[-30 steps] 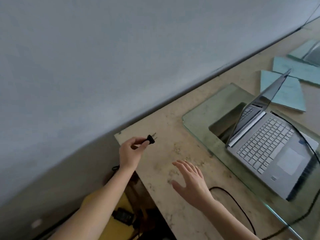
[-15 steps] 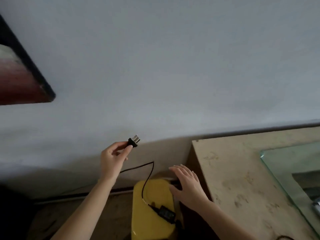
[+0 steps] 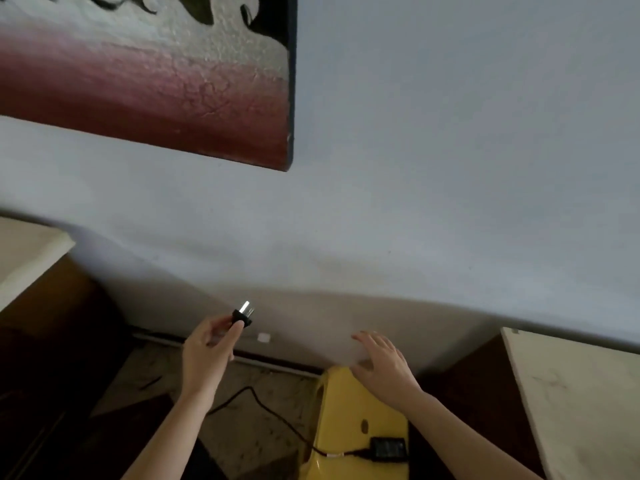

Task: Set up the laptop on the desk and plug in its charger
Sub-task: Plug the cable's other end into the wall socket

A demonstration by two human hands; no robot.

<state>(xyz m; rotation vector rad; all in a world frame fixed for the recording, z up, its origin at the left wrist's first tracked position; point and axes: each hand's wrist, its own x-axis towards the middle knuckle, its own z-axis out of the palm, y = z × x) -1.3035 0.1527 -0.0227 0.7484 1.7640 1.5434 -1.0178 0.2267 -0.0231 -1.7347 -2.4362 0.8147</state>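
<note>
My left hand (image 3: pixel 207 348) pinches the charger's black plug (image 3: pixel 243 315), its two metal prongs pointing up toward the wall. The plug's black cable (image 3: pixel 270 414) loops over the floor to the black power brick (image 3: pixel 388 448), which lies on a yellow stool (image 3: pixel 346 420). My right hand (image 3: pixel 384 365) hovers open above the stool, fingers spread, holding nothing. A small white square (image 3: pixel 264 337) low on the wall sits just right of the plug; I cannot tell what it is. The desk's beige corner (image 3: pixel 575 393) shows at the right. The laptop is out of view.
A red and dark framed picture (image 3: pixel 156 81) hangs on the pale wall at upper left. A beige-topped piece of furniture (image 3: pixel 24 254) stands at the left. Speckled floor (image 3: pixel 156 368) lies between it and the stool.
The view has swung left and away from the desk. The laptop has left the frame, and the picture and left furniture have come in. My left hand still holds the plug, now nearer the wall's base.
</note>
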